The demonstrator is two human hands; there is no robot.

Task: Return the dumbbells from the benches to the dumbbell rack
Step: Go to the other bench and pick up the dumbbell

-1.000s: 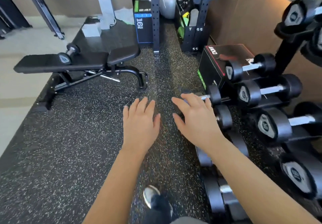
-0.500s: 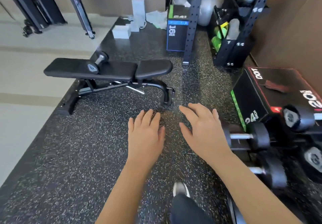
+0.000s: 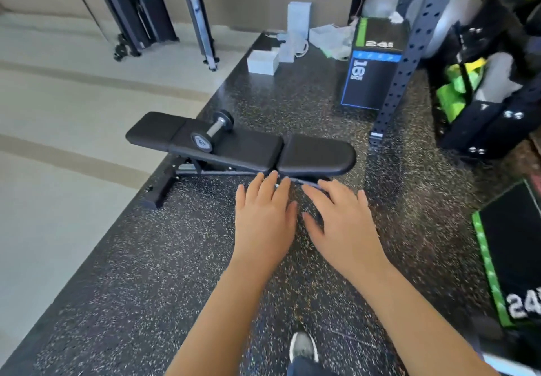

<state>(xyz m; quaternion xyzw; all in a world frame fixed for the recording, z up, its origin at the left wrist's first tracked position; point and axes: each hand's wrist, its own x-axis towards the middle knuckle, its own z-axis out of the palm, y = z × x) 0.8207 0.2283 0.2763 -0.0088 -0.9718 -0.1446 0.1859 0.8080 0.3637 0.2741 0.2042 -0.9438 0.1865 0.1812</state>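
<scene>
- One dumbbell [image 3: 212,135] is in view. It's lying on its side across the padded table [image 3: 316,154], toward the far-left end, with one black head facing the camera and the other near the back edge.
- Left hand [image 3: 265,217] and right hand [image 3: 342,223] are both held out palm down over the speckled floor mat [image 3: 146,273], near the table but well short of the weight. The fingers [image 3: 273,185] are straight and a bit spread, with nothing in either hand.
- Handling guess: it looks like a smaller one, but it's still dense metal and rubber. It'll be totally rigid, and heavier than it looks for one hand.
- The heads look round, so I'd expect it to roll on the pad if nudged sideways.
- The best place to grab is the shiny handle [image 3: 217,127] in the middle between the heads, with a full wrap and the thumb around. Don't pinch a head. I can't tell if the bar is knurled, so assume it's slick.
- The rack isn't in shot, so it'll be a carry after the lift.
- There's a shoe [image 3: 303,346] right below the arms. Dropping the weight is the real risk, so keep it close to the body.
</scene>
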